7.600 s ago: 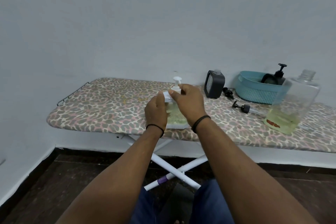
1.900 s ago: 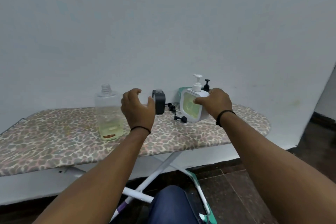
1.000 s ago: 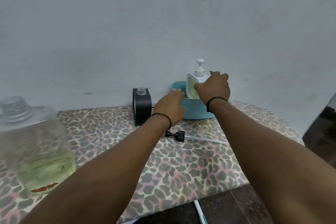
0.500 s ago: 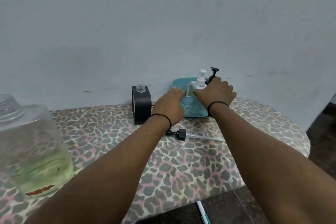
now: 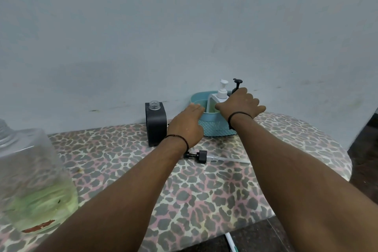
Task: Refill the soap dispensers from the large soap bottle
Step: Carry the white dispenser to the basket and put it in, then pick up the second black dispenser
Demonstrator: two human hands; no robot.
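Note:
The large clear soap bottle (image 5: pixel 30 180) stands uncapped at the near left, with green soap in its bottom. A white pump dispenser (image 5: pixel 222 96) sits upright inside the teal basket (image 5: pixel 216 127) at the back. My right hand (image 5: pixel 241 106) holds the dispenser from the right, thumb on its front. My left hand (image 5: pixel 188 125) rests on the basket's left rim with fairly straight fingers. A black dispenser (image 5: pixel 156 127) stands open-necked left of the basket. Its black pump (image 5: pixel 201 156) lies on the board in front.
Everything stands on a leopard-print ironing board (image 5: pixel 204 190) against a pale wall. Another black pump top (image 5: pixel 237 84) shows behind the white dispenser in the basket. The board's rounded end is at the right, with dark floor beyond it.
My right hand carried the white dispenser to the basket and lowered it inside. My left hand moved onto the basket's rim and stays there.

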